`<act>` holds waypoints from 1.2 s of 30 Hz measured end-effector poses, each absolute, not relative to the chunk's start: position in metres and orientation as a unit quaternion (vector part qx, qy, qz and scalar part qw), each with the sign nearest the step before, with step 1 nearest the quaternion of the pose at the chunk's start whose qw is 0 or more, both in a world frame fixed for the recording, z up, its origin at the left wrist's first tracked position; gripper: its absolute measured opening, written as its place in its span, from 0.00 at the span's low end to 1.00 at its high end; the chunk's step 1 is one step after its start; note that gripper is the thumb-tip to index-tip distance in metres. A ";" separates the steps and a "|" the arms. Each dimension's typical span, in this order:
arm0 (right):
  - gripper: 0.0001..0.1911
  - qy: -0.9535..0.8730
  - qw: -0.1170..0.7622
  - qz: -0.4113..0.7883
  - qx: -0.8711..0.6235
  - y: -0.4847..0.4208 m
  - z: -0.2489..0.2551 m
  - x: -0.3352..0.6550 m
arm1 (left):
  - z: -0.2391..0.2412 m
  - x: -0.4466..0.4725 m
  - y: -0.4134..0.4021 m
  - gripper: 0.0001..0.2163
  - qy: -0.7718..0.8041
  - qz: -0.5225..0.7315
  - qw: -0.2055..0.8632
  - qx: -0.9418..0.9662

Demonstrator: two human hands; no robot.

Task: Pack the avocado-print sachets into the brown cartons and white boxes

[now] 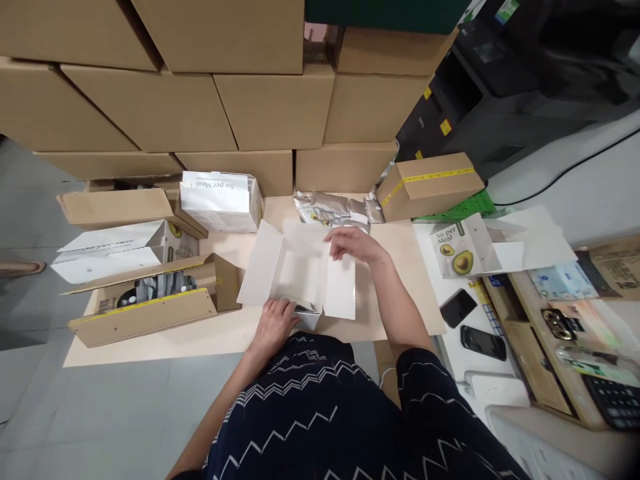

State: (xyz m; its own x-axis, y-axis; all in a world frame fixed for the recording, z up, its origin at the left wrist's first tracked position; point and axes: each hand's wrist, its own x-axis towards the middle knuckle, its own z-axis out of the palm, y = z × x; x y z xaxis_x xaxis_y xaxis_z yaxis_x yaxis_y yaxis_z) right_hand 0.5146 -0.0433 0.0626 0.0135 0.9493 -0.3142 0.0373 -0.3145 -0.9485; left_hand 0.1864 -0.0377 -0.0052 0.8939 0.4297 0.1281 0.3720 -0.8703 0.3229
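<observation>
An open white carton (pixel 300 267) lies in front of me with its flaps spread. A silvery flat pouch (pixel 305 307) is inside at the near end, partly hidden by my fingers. My left hand (pixel 274 327) is curled over the carton's near left corner, its fingertips beside the pouch. Over the right flap (pixel 341 290), near the far right corner, hovers my right hand (pixel 355 244). Its fingers are bent downward and a little apart, with nothing visible in them. Several silver pouches (pixel 333 207) lie just beyond the carton.
Cardboard boxes (pixel 270 110) are stacked behind the table (pixel 395 293). On the left stand a cardboard tray of pouches (pixel 150 313) and printed white cartons (pixel 217 200). To the right are an open avocado-printed carton (pixel 457 250), two phones (pixel 457 308) and a black printer (pixel 470 100).
</observation>
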 end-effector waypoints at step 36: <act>0.47 -0.254 0.036 0.138 -0.956 -0.143 -0.101 0.565 | 0.000 0.187 -0.035 0.13 0.190 0.099 0.124 0.969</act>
